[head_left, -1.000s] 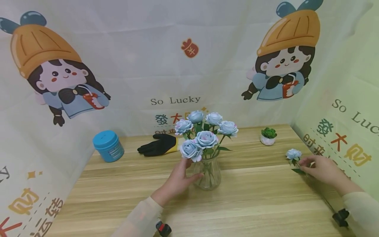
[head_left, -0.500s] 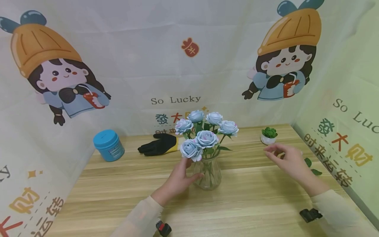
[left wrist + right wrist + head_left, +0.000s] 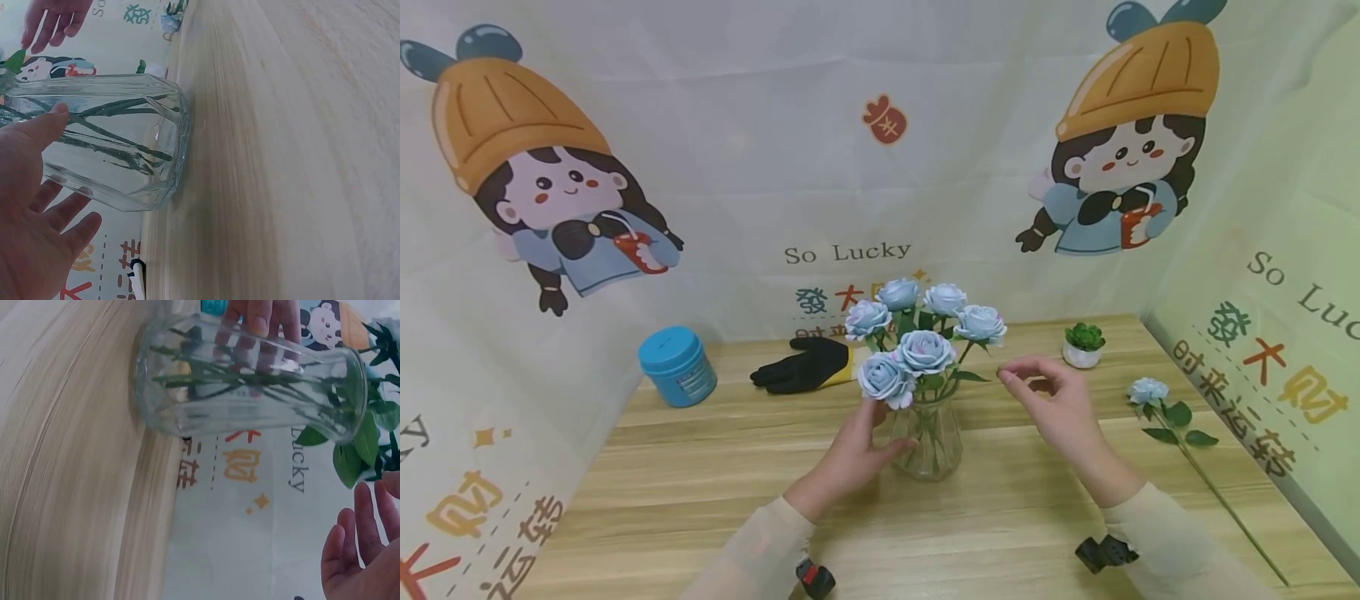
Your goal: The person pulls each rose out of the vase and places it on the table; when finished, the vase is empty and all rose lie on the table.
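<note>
A clear glass vase [image 3: 936, 446] stands upright on the wooden table, holding several pale blue artificial roses [image 3: 925, 352]. My left hand [image 3: 850, 454] holds the vase from its left, thumb across the near side; the left wrist view shows its fingers behind the glass. Green stems [image 3: 119, 109] cross inside. My right hand [image 3: 1060, 408] is raised to the right of the vase with nothing in it, its fingertips right by the tip of a green leaf [image 3: 972, 377]. One more blue rose [image 3: 1148, 390] lies at the table's right side, its long stem running toward the front edge.
Behind the vase lies a black and yellow glove [image 3: 805, 367]. A blue lidded tub [image 3: 677, 367] stands at the back left, and a small potted succulent [image 3: 1082, 344] at the back right. Printed cloth [image 3: 760, 167] walls in the table.
My right hand has let go of the rose on the right and moved left toward the vase. That rose stays on the table. My left hand keeps its place on the vase.
</note>
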Action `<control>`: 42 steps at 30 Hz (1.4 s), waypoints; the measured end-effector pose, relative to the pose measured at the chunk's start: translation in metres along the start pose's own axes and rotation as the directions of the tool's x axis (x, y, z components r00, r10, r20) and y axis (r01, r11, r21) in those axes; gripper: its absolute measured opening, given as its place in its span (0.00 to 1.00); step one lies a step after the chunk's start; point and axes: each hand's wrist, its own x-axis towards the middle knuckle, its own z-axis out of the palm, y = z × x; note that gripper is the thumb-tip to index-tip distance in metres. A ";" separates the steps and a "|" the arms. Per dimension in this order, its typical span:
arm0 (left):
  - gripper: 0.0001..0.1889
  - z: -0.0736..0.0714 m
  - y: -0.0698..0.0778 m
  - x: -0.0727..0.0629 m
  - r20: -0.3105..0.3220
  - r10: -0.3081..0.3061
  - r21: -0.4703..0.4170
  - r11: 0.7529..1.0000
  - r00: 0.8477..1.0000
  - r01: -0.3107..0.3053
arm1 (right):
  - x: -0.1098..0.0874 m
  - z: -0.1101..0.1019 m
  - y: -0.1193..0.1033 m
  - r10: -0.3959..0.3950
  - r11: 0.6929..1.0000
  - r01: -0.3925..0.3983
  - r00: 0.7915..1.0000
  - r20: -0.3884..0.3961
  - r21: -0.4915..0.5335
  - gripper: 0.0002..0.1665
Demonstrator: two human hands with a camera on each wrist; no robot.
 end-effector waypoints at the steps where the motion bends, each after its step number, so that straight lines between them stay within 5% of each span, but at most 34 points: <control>1: 0.49 0.000 0.000 0.000 -0.001 -0.006 0.003 1.000 1.000 0.006 | 0.000 0.004 -0.001 -0.002 1.000 0.002 1.000 -0.001 0.016 0.09; 12: 0.46 0.001 0.001 -0.001 -0.006 -0.030 0.013 0.999 1.000 0.030 | 0.009 0.038 -0.005 -0.003 0.992 0.005 1.000 -0.013 0.126 0.10; 29: 0.46 0.002 0.001 -0.002 -0.014 -0.039 0.002 0.999 0.999 0.039 | 0.014 0.057 -0.017 0.147 0.965 -0.125 0.986 -0.077 0.231 0.09; 42: 0.47 0.003 0.001 -0.002 -0.024 -0.034 -0.003 0.999 0.999 0.034 | 0.020 0.049 -0.017 0.302 0.852 -0.296 0.952 0.057 0.432 0.14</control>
